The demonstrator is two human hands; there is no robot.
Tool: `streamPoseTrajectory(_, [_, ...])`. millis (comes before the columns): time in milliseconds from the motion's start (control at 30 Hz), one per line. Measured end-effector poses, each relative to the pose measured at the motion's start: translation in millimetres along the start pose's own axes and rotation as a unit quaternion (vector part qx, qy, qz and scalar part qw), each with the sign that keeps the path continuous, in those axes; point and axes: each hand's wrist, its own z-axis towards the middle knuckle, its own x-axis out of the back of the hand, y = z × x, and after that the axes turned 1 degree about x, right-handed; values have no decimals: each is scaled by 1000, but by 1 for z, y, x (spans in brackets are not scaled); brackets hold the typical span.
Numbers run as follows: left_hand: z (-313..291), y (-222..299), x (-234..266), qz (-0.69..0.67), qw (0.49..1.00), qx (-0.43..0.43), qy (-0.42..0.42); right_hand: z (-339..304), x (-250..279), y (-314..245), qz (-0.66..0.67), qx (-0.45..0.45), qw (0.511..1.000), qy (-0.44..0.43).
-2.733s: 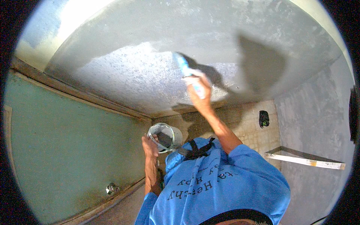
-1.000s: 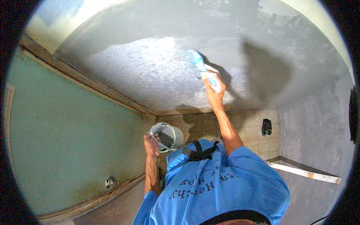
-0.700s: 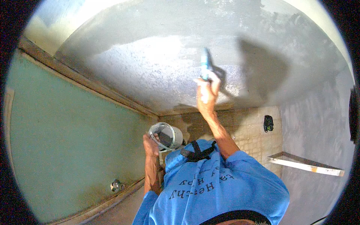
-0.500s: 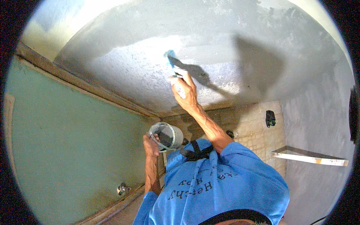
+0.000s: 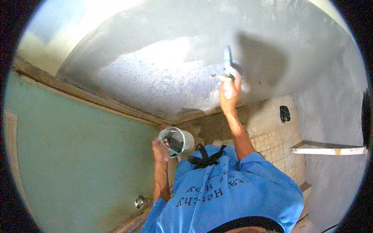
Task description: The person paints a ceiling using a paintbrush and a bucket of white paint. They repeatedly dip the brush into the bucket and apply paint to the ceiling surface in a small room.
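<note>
My right hand (image 5: 230, 92) grips a paintbrush (image 5: 227, 58) with a blue head, held up against the wall. Blur softens the brush and fingers. Around it the wall (image 5: 217, 23) carries a grey coat, while a paler, speckled patch (image 5: 143, 72) shows to the left of the brush. Lower down, my left hand (image 5: 160, 151) is closed on the rim of a translucent plastic bucket (image 5: 188, 141), which tilts so that its mouth shows. Dark grey material lies inside the bucket, and some of my left fingers are seen at its mouth.
A green door-like panel (image 5: 77, 155) with a round knob (image 5: 141, 201) stands close on the left, edged by a brown wooden frame (image 5: 97, 103). On the right, a white-edged shelf (image 5: 330, 150) juts from the grey wall. A dark object (image 5: 284, 114) lies on the tiled floor (image 5: 268, 128).
My right hand has swept the brush rightward across the wall, from the pale patch's top to its right side. The bucket stays in my left hand; the whole view has shifted slightly.
</note>
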Motion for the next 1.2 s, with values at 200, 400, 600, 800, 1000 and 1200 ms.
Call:
streamPoseTrajectory(200, [1, 6, 5, -26, 999, 30, -13, -50, -50, -30, 88, -17, 988, -123])
streamPoseTrajectory(400, [0, 16, 13, 18, 998, 53, 1, -52, -31, -25, 258, -93, 946, -174])
streamPoseTrajectory(600, [-12, 25, 2, 39, 999, 25, 10, -26, 11, 29, 188, -152, 970, 3])
streamPoseTrajectory(800, [-11, 29, 0, 40, 998, 47, 22, -34, -14, -4, 77, -85, 992, 53])
streamPoseTrajectory(1000, [6, 29, 22, 42, 997, 63, -12, -61, -61, -58, 100, -69, 992, -38])
streamPoseTrajectory(1200, [9, 27, 17, 42, 994, 93, -47, -78, -61, -57, 226, -65, 961, -146])
